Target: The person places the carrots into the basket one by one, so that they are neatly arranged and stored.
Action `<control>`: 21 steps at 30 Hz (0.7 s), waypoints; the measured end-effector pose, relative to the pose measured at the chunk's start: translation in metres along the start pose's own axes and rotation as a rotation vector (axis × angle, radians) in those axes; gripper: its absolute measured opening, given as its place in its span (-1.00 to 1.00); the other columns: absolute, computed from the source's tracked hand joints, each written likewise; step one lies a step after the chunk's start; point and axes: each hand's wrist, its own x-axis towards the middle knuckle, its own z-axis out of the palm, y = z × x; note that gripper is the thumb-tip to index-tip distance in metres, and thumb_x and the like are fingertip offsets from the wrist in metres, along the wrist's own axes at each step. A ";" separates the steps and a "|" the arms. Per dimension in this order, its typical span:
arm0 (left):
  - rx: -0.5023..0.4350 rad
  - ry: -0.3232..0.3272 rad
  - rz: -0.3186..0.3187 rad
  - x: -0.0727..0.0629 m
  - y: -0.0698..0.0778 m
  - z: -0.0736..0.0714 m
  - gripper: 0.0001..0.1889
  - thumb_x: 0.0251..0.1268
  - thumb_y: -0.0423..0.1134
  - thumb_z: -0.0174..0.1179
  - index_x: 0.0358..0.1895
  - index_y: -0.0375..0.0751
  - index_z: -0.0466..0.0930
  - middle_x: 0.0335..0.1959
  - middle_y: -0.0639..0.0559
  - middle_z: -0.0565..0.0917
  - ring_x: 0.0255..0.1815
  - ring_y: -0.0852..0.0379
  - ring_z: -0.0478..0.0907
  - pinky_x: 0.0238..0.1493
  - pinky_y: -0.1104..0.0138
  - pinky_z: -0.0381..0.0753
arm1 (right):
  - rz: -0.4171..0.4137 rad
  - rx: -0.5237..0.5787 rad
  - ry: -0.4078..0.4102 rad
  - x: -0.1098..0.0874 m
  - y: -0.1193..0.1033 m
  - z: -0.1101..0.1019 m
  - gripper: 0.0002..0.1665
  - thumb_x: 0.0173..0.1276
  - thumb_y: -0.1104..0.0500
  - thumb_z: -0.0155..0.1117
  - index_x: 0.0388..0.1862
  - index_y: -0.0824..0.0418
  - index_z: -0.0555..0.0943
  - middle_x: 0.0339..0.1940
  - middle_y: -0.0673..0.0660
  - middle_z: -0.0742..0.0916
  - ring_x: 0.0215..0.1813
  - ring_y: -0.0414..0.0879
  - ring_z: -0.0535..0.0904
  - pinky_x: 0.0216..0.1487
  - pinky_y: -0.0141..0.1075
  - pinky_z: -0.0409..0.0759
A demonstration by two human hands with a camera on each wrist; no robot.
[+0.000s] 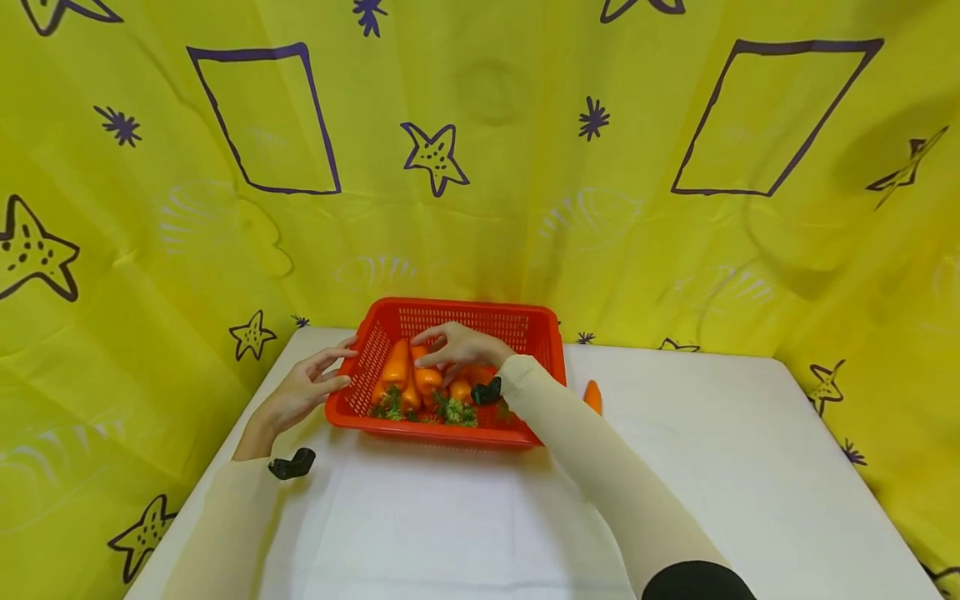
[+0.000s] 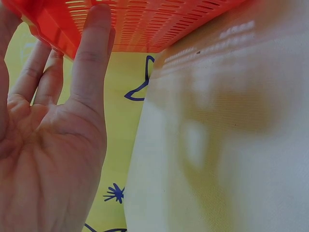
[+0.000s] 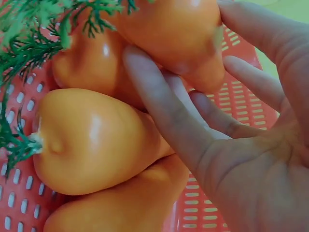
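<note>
Inside a red plastic basket (image 1: pixel 555 346) lie several orange carrots (image 1: pixel 394 367) with green leafy tops (image 1: pixel 456 412). My right hand (image 1: pixel 467 346) reaches over the basket wall from the right. Its thumb and fingers surround the narrow end of one carrot (image 3: pixel 174 34), its thumb running between it and the carrots beside it. Another plump carrot (image 3: pixel 91 140) lies just below that thumb in the right wrist view. At the basket's left side, my left hand (image 1: pixel 300 390) has its fingers extended against the rim, palm toward the basket. The left thumb (image 2: pixel 91 63) overlaps the slotted wall.
On the white tabletop (image 1: pixel 697 442), right of the basket, an orange carrot (image 1: pixel 593 397) is partly hidden by my right sleeve. A yellow curtain (image 1: pixel 487 225) with starfish drawings hangs behind and along both sides.
</note>
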 end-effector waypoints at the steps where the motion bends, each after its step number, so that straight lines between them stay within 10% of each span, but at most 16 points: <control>1: -0.001 0.000 0.000 0.000 0.000 0.000 -0.56 0.50 -0.52 0.12 0.37 -0.44 0.35 0.70 -0.13 -0.07 0.66 -0.31 -0.26 0.29 0.39 0.53 | 0.004 0.008 -0.007 0.001 0.000 -0.001 -0.33 0.42 0.15 0.43 0.47 0.16 0.48 0.17 0.34 0.62 -0.32 0.01 0.66 -0.14 -0.04 0.78; 21: 0.008 0.034 -0.044 -0.001 0.004 0.002 -0.53 0.50 -0.47 0.15 0.39 -0.50 0.31 0.70 -0.12 -0.06 0.66 -0.29 -0.21 0.24 0.39 0.57 | 0.051 0.040 -0.063 0.004 0.002 -0.002 -0.34 0.44 0.29 0.36 0.49 0.26 0.44 0.36 0.35 0.56 -0.09 0.07 0.73 -0.08 -0.06 0.78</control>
